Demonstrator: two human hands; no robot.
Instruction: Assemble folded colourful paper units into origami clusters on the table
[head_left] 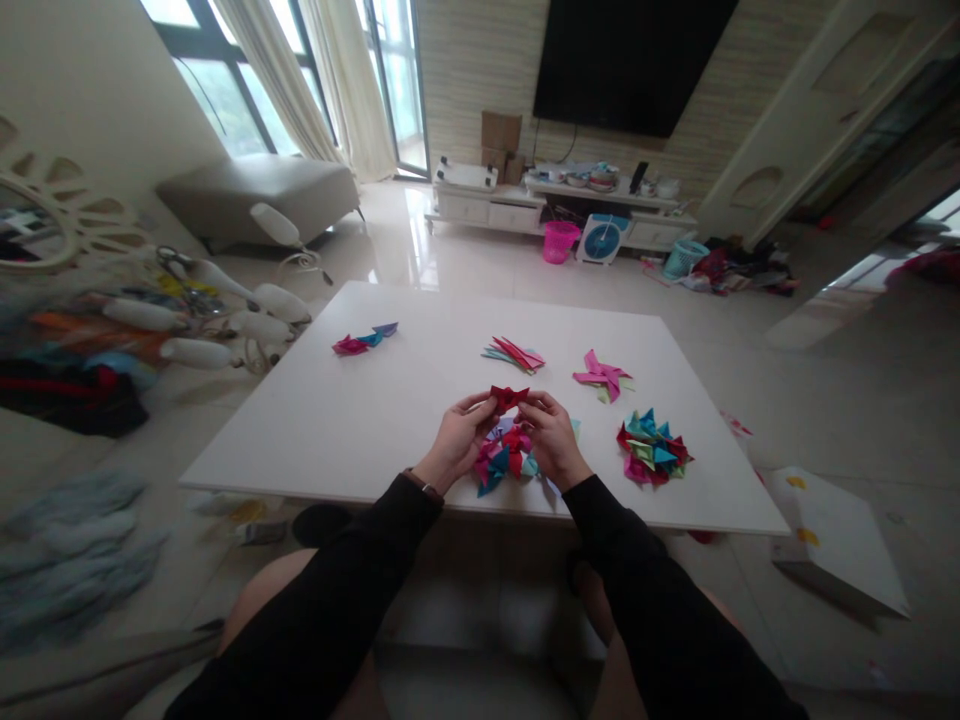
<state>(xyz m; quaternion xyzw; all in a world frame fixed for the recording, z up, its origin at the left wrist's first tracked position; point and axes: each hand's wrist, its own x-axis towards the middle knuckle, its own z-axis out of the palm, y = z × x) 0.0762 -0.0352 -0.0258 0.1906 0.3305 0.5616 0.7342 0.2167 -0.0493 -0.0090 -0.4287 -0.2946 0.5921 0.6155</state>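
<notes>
Between my two hands is a dark red folded-paper piece [509,399], raised a little above the table. My left hand [461,432] pinches its left end and my right hand [551,435] its right end. Below them lies a heap of folded-paper pieces [504,458] in pink, red, blue and lilac, partly hidden by my hands. Just beyond, a bundle of red and teal folded strips [514,354] rests on the table.
The white table [285,420] also bears a row of folded boats [365,340] at left, a pink and green pinwheel shape [604,376], and a mixed pile of folded paper [655,447] at right. A white box [840,540] stands on the floor beyond the right edge.
</notes>
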